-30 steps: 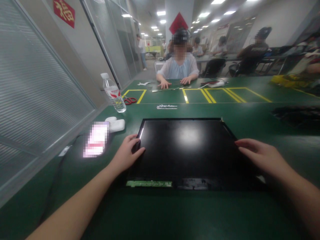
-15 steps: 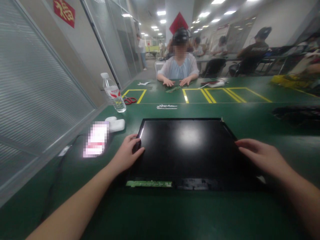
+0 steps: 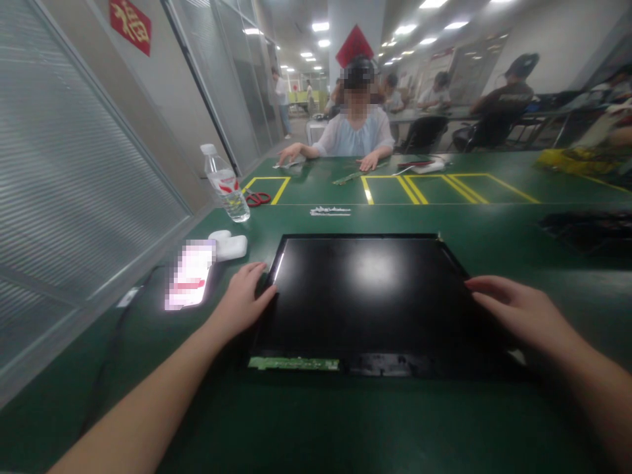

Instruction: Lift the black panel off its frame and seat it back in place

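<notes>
A dark display panel (image 3: 365, 303) lies flat on the green table, its glossy screen facing up and reflecting a light. Along its near edge runs a green circuit board strip (image 3: 293, 363). My left hand (image 3: 245, 291) is beside the panel's left edge, fingers apart, thumb tip at the frame. At the opposite edge is my right hand (image 3: 513, 306), thumb and forefinger close together on the frame; its other fingers are mostly hidden.
Left of the panel are a lit phone (image 3: 190, 276), a white case (image 3: 231, 247), a water bottle (image 3: 227, 184) and red-handled scissors (image 3: 257, 199). White scraps (image 3: 330, 211) lie beyond the panel. Across the green table (image 3: 316, 421) sits a person (image 3: 358, 128).
My left hand has shifted slightly left, its fingers off the panel's top surface. My right hand and the panel stay put. The person opposite has reached a hand toward a white scrap.
</notes>
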### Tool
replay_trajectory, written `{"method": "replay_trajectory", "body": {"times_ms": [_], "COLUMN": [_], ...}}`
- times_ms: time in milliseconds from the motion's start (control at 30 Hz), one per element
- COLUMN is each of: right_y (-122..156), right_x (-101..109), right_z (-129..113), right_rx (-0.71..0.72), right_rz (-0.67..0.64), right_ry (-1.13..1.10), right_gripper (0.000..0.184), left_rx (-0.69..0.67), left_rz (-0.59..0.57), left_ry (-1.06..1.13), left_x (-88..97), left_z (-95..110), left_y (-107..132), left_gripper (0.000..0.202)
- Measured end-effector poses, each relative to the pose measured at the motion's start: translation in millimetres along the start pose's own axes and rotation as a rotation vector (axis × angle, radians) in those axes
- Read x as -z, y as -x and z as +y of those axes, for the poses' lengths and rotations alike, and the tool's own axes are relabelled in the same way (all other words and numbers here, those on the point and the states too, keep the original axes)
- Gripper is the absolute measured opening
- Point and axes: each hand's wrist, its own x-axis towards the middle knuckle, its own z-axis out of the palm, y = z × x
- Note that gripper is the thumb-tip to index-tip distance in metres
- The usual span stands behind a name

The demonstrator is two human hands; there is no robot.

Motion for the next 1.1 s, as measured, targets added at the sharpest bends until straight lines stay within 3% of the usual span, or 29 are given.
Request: {"method": "replay_trajectory", "body": {"times_ms": [333,600,800,1000,1100], "right_y": [-4,-4,-8,-8,-8], "right_x": [-2,-2,-3,-1,-1], "right_z": [-2,1,3,-2,-3], "right_rx": [-0.041,-0.089,-0.060,-0.143,-0.147], "right_rz": [0.023,0.007,0.057,0.056,0.059], "right_ry": [-0.008,-0.017,-0.002,0.043,0.043], "right_gripper": [0.059,0.067,0.057,0.062,0.062], "left_rx": [0.009,0.073,0.274,0.768,0.903], "left_rz": [-0.088,-0.063,0.064,0.103,0.106], "left_ry": [-0.069,0.118,0.542,1.061,1.199], "left_x": [4.2,4.3,11.7,24.4,29.5], "left_z": [2,8,25,61,75], "left_y": [-2,-4,1,3,2], "left_gripper": [0.052,0.043,0.040,0.039,0.046]}}
